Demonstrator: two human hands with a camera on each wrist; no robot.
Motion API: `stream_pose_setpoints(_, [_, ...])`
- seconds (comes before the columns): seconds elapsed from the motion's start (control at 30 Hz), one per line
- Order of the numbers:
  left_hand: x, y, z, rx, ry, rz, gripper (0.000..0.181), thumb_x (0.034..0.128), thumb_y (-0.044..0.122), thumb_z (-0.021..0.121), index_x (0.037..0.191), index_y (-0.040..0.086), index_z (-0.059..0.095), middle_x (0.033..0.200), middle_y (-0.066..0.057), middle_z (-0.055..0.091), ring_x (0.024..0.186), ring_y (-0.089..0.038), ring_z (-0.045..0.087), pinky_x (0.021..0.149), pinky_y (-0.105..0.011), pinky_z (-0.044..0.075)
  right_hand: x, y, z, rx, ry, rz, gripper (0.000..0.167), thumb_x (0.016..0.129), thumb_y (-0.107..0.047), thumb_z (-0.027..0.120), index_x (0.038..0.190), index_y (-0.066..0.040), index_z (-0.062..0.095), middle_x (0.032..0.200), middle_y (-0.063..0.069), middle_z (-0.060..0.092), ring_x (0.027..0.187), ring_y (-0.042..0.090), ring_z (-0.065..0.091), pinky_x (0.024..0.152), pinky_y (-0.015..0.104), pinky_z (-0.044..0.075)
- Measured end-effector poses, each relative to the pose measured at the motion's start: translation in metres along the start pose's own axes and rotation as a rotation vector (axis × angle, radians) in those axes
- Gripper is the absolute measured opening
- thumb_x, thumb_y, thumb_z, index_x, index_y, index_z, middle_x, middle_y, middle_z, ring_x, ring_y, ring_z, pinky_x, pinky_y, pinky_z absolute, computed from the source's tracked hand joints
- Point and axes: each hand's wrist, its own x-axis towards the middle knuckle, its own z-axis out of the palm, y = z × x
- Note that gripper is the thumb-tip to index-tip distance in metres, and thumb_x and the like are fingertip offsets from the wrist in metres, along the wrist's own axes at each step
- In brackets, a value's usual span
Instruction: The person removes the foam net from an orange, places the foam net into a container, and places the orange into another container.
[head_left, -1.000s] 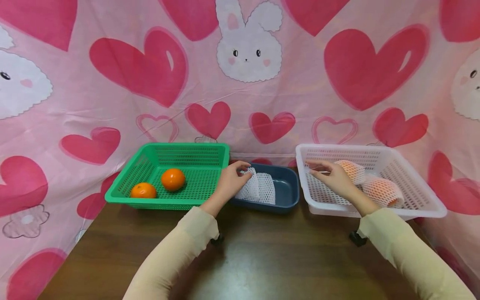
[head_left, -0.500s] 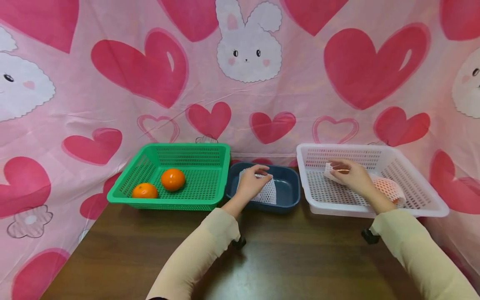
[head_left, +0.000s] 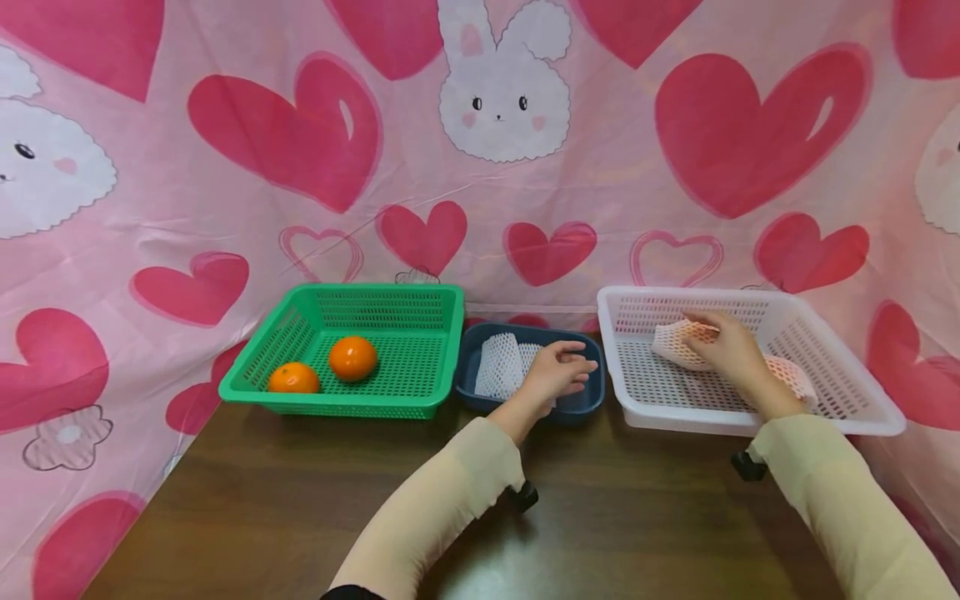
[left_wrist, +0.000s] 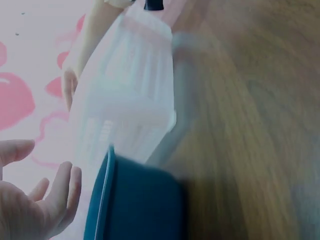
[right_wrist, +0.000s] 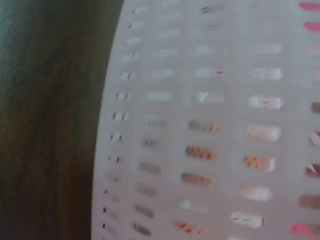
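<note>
Over the right part of the dark blue tray (head_left: 592, 400) hangs the left hand (head_left: 553, 377), its fingers spread and holding nothing. Two white foam nets (head_left: 498, 367) lie in that tray, one partly behind the hand. Inside the white basket (head_left: 693, 422), the right hand (head_left: 731, 350) pinches a net-wrapped orange fruit (head_left: 678, 343) from above. A second wrapped fruit (head_left: 792, 377) sits to its right, partly behind the wrist. In the left wrist view the left hand (left_wrist: 42, 200) is beside the tray wall (left_wrist: 145, 200); the right wrist view shows only the basket's slotted side (right_wrist: 200, 125).
A green basket (head_left: 341, 405) at the left holds two bare orange fruits (head_left: 352, 358). All three containers stand side by side along the back of the brown wooden table (head_left: 600, 517), before a pink cloth (head_left: 300, 150) with hearts and rabbits.
The left hand has moved right across the blue tray, away from the foam nets. The right hand has gone deeper and rightward into the white basket and taken hold of a wrapped fruit, now tilted.
</note>
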Motion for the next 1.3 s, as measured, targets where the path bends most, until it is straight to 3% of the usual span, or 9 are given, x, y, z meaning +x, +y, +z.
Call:
stream_pose_setpoints(0.2, [-0.001, -0.002, 0.016, -0.095, -0.038, -0.098, 0.056, 0.0941, 0.003, 0.071, 0.146, 0.001, 0.052, 0.121, -0.013, 0.067, 0.107, -0.033, 0.069, 0.088, -0.039, 0.058, 0.007, 0.008, 0.002, -0.125, -0.001, -0.043, 0.059, 0.092, -0.002, 0.070, 0.144, 0.009, 0.046, 0.143, 0.040, 0.041, 0.133, 0.060, 0.034, 0.107, 0.073, 0.026])
stream_pose_setpoints(0.33, [-0.001, -0.006, 0.023, -0.186, -0.066, -0.174, 0.057, 0.0942, 0.001, 0.071, 0.147, 0.004, 0.050, 0.114, -0.013, 0.072, 0.093, -0.024, 0.072, 0.087, -0.039, 0.058, 0.010, 0.011, 0.004, -0.214, -0.037, -0.029, 0.065, 0.089, -0.002, 0.072, 0.145, 0.013, 0.041, 0.141, 0.044, 0.038, 0.131, 0.061, 0.033, 0.106, 0.073, 0.026])
stream_pose_setpoints(0.43, [-0.001, -0.008, 0.027, -0.243, -0.066, -0.206, 0.056, 0.0931, -0.002, 0.070, 0.145, 0.006, 0.052, 0.113, -0.017, 0.073, 0.088, -0.021, 0.073, 0.086, -0.040, 0.058, 0.010, 0.011, 0.004, -0.240, -0.091, 0.027, 0.071, 0.089, -0.004, 0.072, 0.147, 0.015, 0.036, 0.143, 0.045, 0.034, 0.133, 0.062, 0.030, 0.107, 0.073, 0.025])
stream_pose_setpoints(0.53, [-0.001, -0.010, 0.031, -0.272, -0.060, -0.201, 0.057, 0.0916, -0.008, 0.069, 0.145, 0.006, 0.051, 0.118, -0.020, 0.071, 0.097, -0.027, 0.073, 0.087, -0.041, 0.057, 0.010, 0.011, 0.005, -0.253, -0.126, 0.067, 0.073, 0.090, -0.005, 0.072, 0.148, 0.015, 0.033, 0.144, 0.045, 0.031, 0.134, 0.062, 0.028, 0.108, 0.072, 0.023])
stream_pose_setpoints(0.67, [-0.002, -0.011, 0.035, -0.287, -0.055, -0.195, 0.061, 0.0898, -0.015, 0.067, 0.145, 0.005, 0.050, 0.120, -0.018, 0.069, 0.107, -0.033, 0.070, 0.088, -0.041, 0.057, 0.009, 0.011, 0.005, -0.290, -0.132, 0.054, 0.071, 0.090, -0.004, 0.073, 0.147, 0.015, 0.035, 0.144, 0.044, 0.031, 0.134, 0.062, 0.029, 0.109, 0.072, 0.024])
stream_pose_setpoints(0.97, [-0.005, -0.010, 0.034, -0.289, -0.052, -0.200, 0.062, 0.0901, -0.018, 0.065, 0.147, 0.004, 0.050, 0.112, -0.014, 0.070, 0.106, -0.031, 0.070, 0.089, -0.041, 0.056, 0.005, 0.012, 0.002, -0.351, -0.150, 0.054, 0.072, 0.089, -0.004, 0.074, 0.147, 0.015, 0.036, 0.143, 0.045, 0.031, 0.131, 0.063, 0.031, 0.108, 0.073, 0.025])
stream_pose_setpoints(1.3, [-0.005, -0.011, 0.035, -0.304, -0.063, -0.200, 0.061, 0.0918, -0.017, 0.063, 0.147, 0.003, 0.049, 0.114, -0.014, 0.069, 0.106, -0.029, 0.070, 0.092, -0.041, 0.055, 0.004, 0.013, -0.003, -0.422, -0.160, 0.070, 0.081, 0.083, -0.012, 0.082, 0.146, 0.015, 0.038, 0.132, 0.044, 0.035, 0.122, 0.062, 0.036, 0.101, 0.074, 0.032])
